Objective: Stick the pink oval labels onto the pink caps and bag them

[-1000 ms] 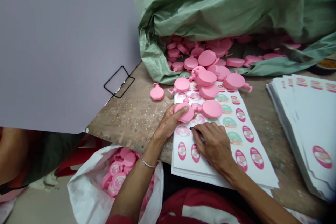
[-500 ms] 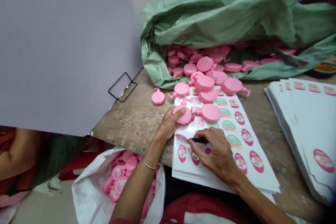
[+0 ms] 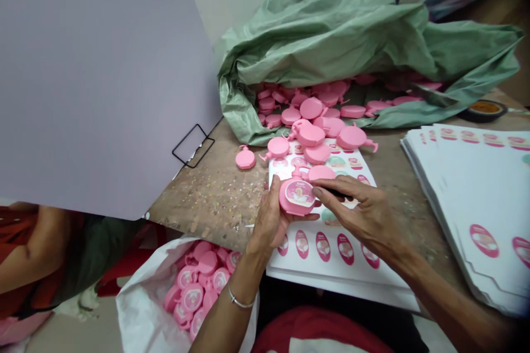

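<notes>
My left hand is closed around a small pink toy pump bottle, its flat face turned up. A pink-and-white oval sticker lies on that face. My right hand is closed on a slim black pen-like tool, largely hidden by the fingers. Its fingertips touch the sticker's right edge. Beneath both hands lies a stack of sticker sheets printed with pink oval and green round labels. Another pink bottle rests on the sheets just behind the held one.
A green sack spills pink bottles at the back. More sheets are piled at right, near a roll of tape. A white bag of stickered bottles stands below left. A grey panel and a person's arm are at left.
My right hand has moved up from the sticker sheet to the bottle. The bottle has come down towards me, and a sticker now shows on its face. The view has shifted slightly.
</notes>
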Demonstrator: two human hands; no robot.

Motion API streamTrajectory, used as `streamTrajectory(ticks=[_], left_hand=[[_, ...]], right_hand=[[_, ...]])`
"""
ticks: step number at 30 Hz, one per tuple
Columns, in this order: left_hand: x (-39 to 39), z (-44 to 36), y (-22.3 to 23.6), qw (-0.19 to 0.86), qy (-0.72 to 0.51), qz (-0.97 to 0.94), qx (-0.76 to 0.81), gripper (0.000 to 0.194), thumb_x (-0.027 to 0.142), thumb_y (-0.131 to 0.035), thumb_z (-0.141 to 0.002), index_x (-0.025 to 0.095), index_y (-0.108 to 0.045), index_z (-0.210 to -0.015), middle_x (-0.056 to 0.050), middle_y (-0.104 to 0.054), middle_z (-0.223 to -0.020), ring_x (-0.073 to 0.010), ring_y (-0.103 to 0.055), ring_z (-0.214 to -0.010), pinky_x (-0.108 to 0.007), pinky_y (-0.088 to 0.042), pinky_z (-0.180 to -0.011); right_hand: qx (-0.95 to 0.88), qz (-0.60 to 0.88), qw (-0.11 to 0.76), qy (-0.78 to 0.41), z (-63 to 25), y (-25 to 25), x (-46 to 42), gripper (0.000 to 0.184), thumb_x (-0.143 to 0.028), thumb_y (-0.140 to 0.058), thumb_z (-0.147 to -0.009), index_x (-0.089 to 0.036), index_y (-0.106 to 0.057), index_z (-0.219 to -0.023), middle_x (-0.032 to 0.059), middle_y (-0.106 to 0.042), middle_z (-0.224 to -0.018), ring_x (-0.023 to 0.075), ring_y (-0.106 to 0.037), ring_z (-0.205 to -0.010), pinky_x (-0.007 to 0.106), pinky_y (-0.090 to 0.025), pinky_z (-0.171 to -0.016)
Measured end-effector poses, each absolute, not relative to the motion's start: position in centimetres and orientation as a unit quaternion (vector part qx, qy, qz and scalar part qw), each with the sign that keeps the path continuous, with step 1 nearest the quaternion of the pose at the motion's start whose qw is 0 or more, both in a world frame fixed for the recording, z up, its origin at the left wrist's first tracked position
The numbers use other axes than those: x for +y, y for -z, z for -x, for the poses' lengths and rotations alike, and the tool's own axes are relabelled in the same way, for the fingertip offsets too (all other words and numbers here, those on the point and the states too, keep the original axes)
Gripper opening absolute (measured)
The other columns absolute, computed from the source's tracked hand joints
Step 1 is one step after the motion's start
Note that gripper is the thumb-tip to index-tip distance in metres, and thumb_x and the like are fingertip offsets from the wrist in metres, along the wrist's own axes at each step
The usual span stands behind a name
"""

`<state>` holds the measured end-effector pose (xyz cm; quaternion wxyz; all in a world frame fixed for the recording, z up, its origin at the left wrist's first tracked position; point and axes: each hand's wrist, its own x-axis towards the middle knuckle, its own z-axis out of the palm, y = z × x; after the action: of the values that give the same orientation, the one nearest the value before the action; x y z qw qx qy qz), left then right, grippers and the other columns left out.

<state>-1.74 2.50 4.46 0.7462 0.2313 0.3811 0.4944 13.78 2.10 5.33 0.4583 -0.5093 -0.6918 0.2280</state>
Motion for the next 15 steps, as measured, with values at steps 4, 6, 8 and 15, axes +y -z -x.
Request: streamTrajectory(ticks=[4, 6, 8, 15], left_hand=[[2.14, 1.4, -4.35, 0.741, -0.495, -0.225, 0.393, 0.048, 0.051, -0.048, -0.093, 0.012, -0.065, -0.116, -0.013, -0.069, -0.11, -0.0263, -0.067, -0.099, -0.042, -0.061, -0.08], [2.04, 1.3, -4.36, 0.74, -0.494, -0.226, 0.397, 0.048, 0.051, -0.047, -0.093, 0.011, -0.066, -0.114, -0.013, -0.07, -0.109, -0.0264, -0.067, -0.099, -0.042, -0.061, -0.08], [1.98, 1.23, -4.4, 0.737, -0.496, -0.228, 0.399, 0.048, 0.051, -0.047, -0.093, 0.011, -0.066, -0.114, -0.014, -0.07, -0.108, -0.0267, -0.067, -0.099, -0.043, -0.061, -0.08], [1.89, 1.31, -4.51, 0.734, -0.494, -0.243, 0.399, 0.05, 0.052, -0.045, -0.093, 0.013, -0.068, -0.113, -0.013, -0.071, -0.107, -0.0274, -0.066, -0.102, -0.041, -0.061, -0.079]], right_hand=[[-0.705, 0.5, 0.452, -0.222, -14.21, -5.39, 1.83, 0.017, -0.03, -0.064, -0.086, -0.023, -0.073, -0.099, 0.0025, -0.072, -0.086, 0.016, -0.062, -0.075, 0.032, -0.051, -0.068], [-0.71, 0.499, 0.446, -0.22, -14.35, -5.46, 1.75, 0.018, -0.03, -0.064, -0.086, -0.023, -0.073, -0.1, 0.0029, -0.072, -0.087, 0.0163, -0.062, -0.075, 0.032, -0.051, -0.067], [-0.713, 0.499, 0.442, -0.216, -14.38, -5.54, 1.7, 0.018, -0.03, -0.064, -0.085, -0.023, -0.072, -0.1, 0.0031, -0.072, -0.087, 0.0167, -0.063, -0.075, 0.032, -0.051, -0.067], [-0.725, 0.495, 0.441, -0.19, -14.19, -5.64, 1.69, 0.017, -0.029, -0.064, -0.086, -0.021, -0.072, -0.098, 0.0047, -0.072, -0.087, 0.019, -0.065, -0.08, 0.034, -0.051, -0.069]])
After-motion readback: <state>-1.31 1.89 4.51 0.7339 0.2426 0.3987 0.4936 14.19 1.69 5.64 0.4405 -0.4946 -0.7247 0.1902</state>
